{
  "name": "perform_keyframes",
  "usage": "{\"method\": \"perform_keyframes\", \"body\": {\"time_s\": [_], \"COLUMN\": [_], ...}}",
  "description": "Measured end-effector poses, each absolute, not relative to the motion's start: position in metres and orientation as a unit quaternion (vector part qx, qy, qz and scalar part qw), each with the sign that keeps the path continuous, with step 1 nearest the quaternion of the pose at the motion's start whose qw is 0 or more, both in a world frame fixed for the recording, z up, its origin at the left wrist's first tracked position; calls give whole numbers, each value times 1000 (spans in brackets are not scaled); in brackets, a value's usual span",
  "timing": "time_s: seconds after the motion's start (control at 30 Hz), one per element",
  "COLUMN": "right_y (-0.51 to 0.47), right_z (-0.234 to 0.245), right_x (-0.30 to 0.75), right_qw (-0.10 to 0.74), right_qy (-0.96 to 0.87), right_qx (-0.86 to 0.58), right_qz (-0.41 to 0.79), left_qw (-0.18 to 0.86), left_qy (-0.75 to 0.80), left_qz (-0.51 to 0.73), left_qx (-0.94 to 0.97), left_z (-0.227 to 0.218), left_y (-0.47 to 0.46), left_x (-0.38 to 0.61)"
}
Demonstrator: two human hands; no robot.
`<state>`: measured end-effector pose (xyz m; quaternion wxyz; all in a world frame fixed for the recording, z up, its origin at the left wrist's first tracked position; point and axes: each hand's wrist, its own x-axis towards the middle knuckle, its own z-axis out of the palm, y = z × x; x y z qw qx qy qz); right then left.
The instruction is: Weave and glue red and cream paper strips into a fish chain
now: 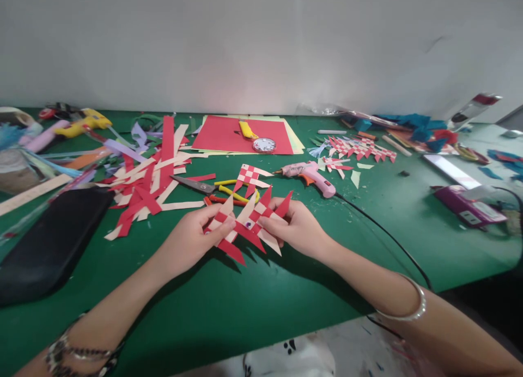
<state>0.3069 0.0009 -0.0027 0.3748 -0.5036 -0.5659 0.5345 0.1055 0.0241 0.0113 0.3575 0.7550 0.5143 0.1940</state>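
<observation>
Just above the green table (286, 311), my left hand (192, 235) pinches a red and cream woven paper fish (229, 235) between thumb and fingers. Another woven paper fish (255, 231), with a small stick-on eye, is gripped by my right hand (298, 227). The two fish meet edge to edge or overlap slightly; I cannot tell whether they are joined. Behind them lie scissors (200, 186) with yellow and orange handles and a smaller woven fish (248, 175). A pink glue gun (310, 175) rests beyond my right hand.
Red and cream paper strips (151, 175) are heaped at left, by a black case (57, 235). Red sheets (220, 132) carry a round container of eyes (264, 145). More woven fish (362, 148) lie back right. The glue gun's cord (384, 238) crosses toward the front edge near a purple box (469, 205).
</observation>
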Motion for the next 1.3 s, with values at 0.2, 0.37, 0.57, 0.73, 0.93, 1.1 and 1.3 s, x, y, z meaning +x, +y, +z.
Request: {"method": "perform_keyframes", "body": {"time_s": [0.2, 0.37, 0.57, 0.73, 0.93, 1.1, 1.3], "right_y": [1, 2, 1, 1, 2, 0, -2], "right_z": [-5, -5, -4, -6, -5, -2, 1], "right_x": [307, 307, 308, 309, 308, 306, 305], "right_qw": [377, 370, 402, 443, 449, 410, 389], "right_qy": [-572, -577, -576, -561, -553, -553, -552], "right_qx": [-498, -502, -512, -481, -491, -510, -507], "right_qz": [531, 527, 494, 507, 501, 515, 536], "left_qw": [350, 355, 413, 499, 467, 363, 357], "left_qy": [517, 519, 505, 496, 513, 543, 534], "left_qz": [197, 195, 275, 297, 282, 234, 219], "left_qx": [756, 752, 706, 646, 663, 720, 734], "left_z": [11, 10, 7, 7, 10, 14, 14], "left_y": [25, 24, 25, 26, 26, 27, 26], "left_x": [105, 105, 103, 102, 102, 105, 105]}}
